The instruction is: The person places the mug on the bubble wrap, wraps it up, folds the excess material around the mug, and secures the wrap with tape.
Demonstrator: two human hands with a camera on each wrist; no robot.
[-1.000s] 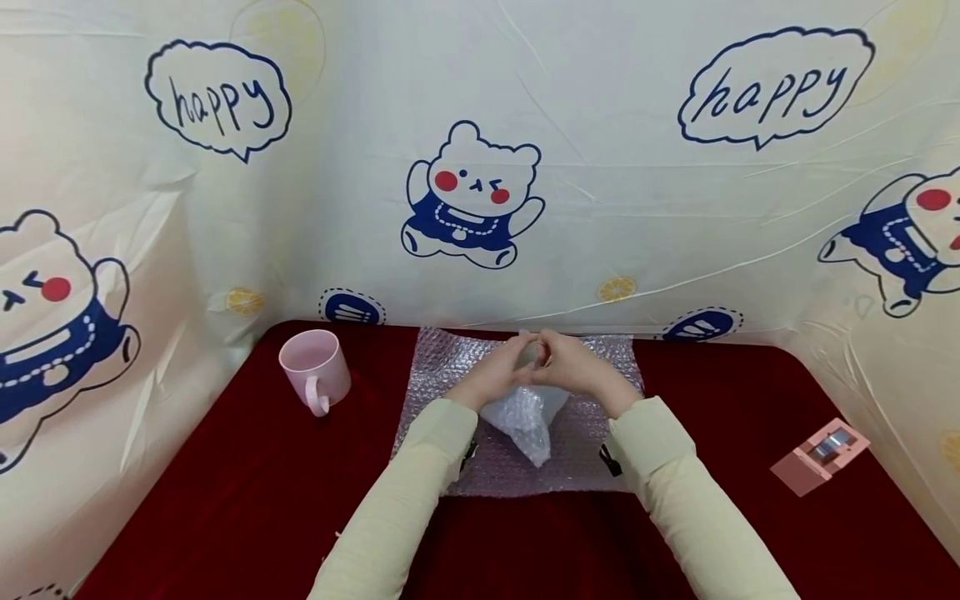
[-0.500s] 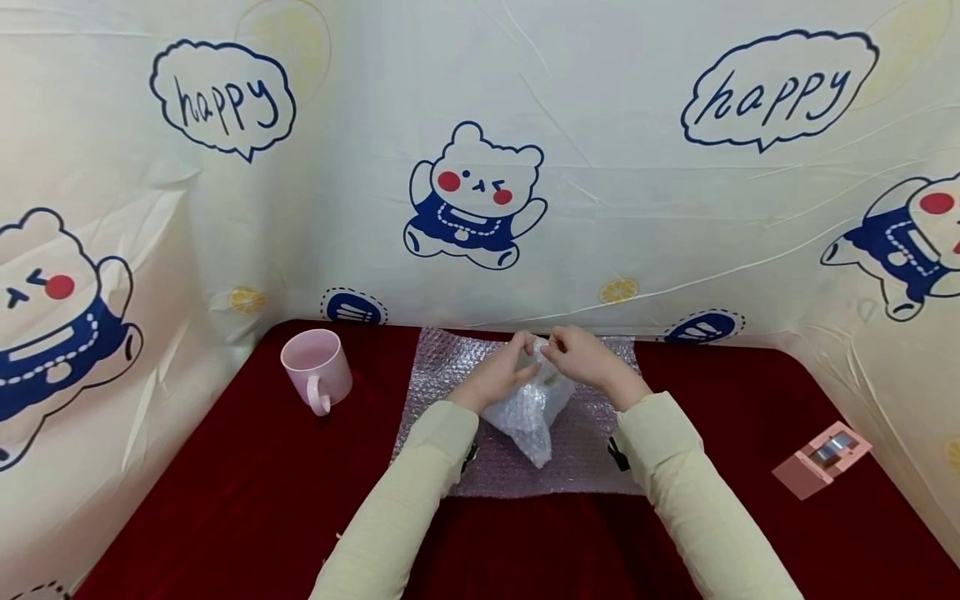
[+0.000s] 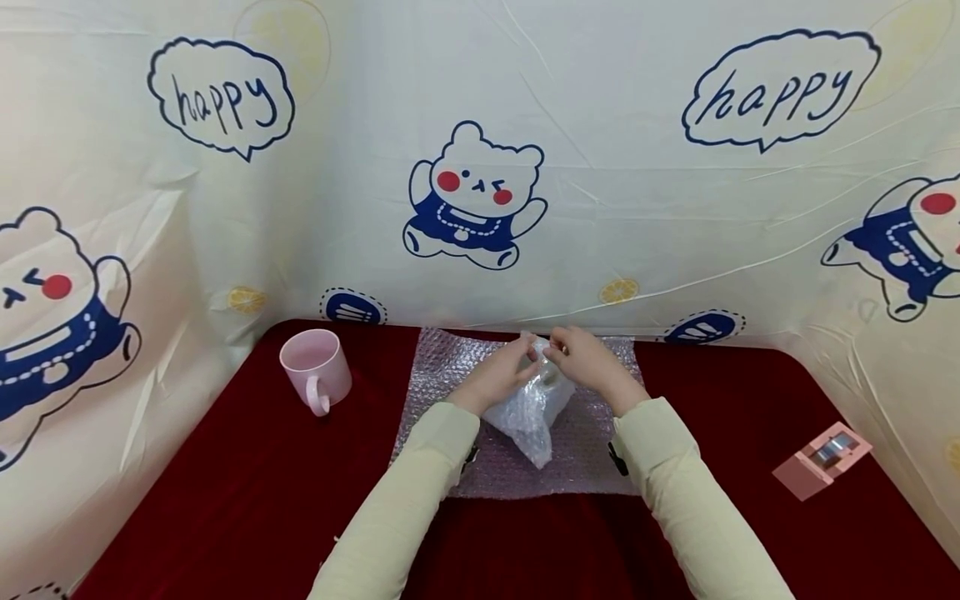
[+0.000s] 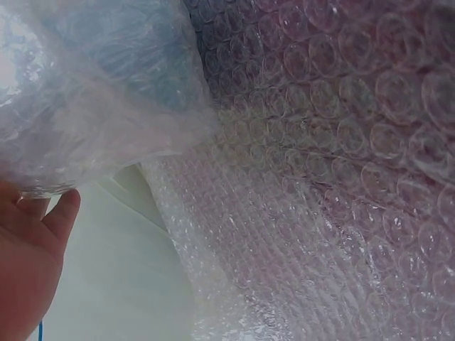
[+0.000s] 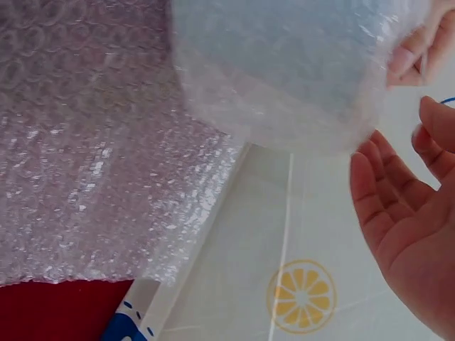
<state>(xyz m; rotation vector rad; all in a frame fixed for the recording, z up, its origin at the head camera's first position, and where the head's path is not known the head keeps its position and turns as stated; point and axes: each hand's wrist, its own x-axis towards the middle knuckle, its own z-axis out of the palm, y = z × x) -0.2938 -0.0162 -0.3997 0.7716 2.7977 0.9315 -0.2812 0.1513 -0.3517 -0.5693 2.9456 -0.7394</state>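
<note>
A bundle [image 3: 527,412] in translucent bubble wrap stands on a flat bubble wrap sheet [image 3: 592,458] in the middle of the head view. One corner of the bundle points towards the person, and something pale bluish shows through the wrap in both wrist views. My left hand [image 3: 498,375] pinches the far upper edge of the bundle's wrap, its thumb [image 5: 400,62] pressed to it. Across from it, my right hand [image 3: 588,358] has its fingertips right at the same edge. The right thumb and forefinger come close together; I cannot tell whether they pinch anything.
A pink mug [image 3: 318,367] stands at the left, handle towards the person. On the right lies a small pink box [image 3: 821,460] with a window. Dark red cloth [image 3: 225,500] covers the table, and a printed curtain [image 3: 645,208] closes off the back and sides.
A second ago both hands met at the bundle's top. They have since drawn slightly apart, leaving more wrap visible between them. The mug and pink box stay put.
</note>
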